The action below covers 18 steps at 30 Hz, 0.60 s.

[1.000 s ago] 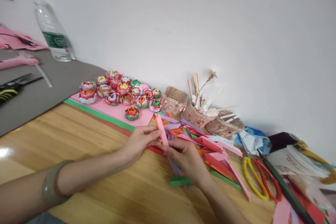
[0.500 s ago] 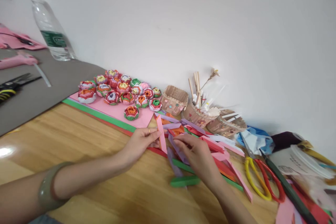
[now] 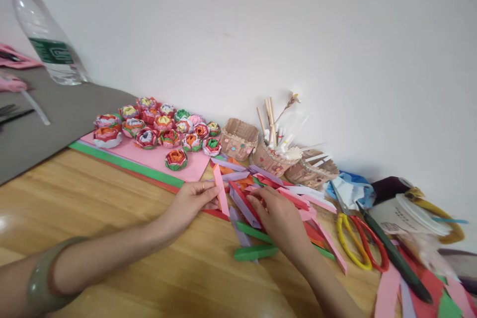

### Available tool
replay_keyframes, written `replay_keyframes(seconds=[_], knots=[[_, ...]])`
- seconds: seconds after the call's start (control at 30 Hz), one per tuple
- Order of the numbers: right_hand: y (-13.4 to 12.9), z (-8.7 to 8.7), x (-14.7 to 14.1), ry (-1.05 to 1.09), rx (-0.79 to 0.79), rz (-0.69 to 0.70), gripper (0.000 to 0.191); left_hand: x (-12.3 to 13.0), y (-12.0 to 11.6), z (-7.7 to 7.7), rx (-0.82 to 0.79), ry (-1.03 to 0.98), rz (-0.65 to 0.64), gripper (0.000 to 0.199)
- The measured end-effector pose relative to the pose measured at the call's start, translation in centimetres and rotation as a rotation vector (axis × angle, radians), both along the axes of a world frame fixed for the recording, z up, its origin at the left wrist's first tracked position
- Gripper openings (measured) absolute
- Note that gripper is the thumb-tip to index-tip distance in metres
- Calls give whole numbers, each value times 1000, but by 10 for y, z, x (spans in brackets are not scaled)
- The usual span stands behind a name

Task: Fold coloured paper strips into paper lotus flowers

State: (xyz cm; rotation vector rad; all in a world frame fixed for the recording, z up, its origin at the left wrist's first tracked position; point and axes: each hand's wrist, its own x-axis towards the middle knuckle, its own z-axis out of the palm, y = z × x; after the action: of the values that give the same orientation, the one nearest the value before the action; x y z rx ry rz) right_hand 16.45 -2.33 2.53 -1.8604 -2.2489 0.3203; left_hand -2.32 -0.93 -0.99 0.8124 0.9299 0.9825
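Your left hand (image 3: 197, 198) has its thumb and fingers pinched together on a narrow folded strip of pink paper with an orange edge (image 3: 222, 194), its upper end pointing toward eleven o'clock. That strip stands between your two hands, over the near edge of a loose heap of folded paper strips in red, purple, green, orange and white (image 3: 244, 203). Your right hand (image 3: 281, 213) is over the heap with its fingers curled and its thumb near the fingertips; you cannot tell whether it grips a strip. At eleven o'clock from your left hand, multicoloured folded-paper flowers (image 3: 168, 137) sit on a flat pink paper sheet (image 3: 192, 165) on the light wooden desk (image 3: 130, 198). Between three and four o'clock from your right hand lie metal scissors with one yellow and one red handle (image 3: 359, 244).
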Motion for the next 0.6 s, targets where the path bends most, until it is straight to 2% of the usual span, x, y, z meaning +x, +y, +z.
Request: replay_keyframes(seconds=[0.13, 0.27, 0.47, 0.53, 0.6], knots=[[1, -1, 1, -12, -64, 0, 15, 0, 0, 0, 0, -17, 3, 24], [3, -3, 1, 38, -63, -5, 12, 0, 0, 0, -7, -38, -2, 22], [6, -3, 5, 132, 66, -6, 18, 0, 1, -2, -15, -69, 5, 22], [8, 0, 7, 198, 126, -36, 19, 0, 0, -1, -27, -72, 6, 23], [9, 2, 11, 251, 110, -88, 21, 0, 0, 0, -37, -75, 8, 24]])
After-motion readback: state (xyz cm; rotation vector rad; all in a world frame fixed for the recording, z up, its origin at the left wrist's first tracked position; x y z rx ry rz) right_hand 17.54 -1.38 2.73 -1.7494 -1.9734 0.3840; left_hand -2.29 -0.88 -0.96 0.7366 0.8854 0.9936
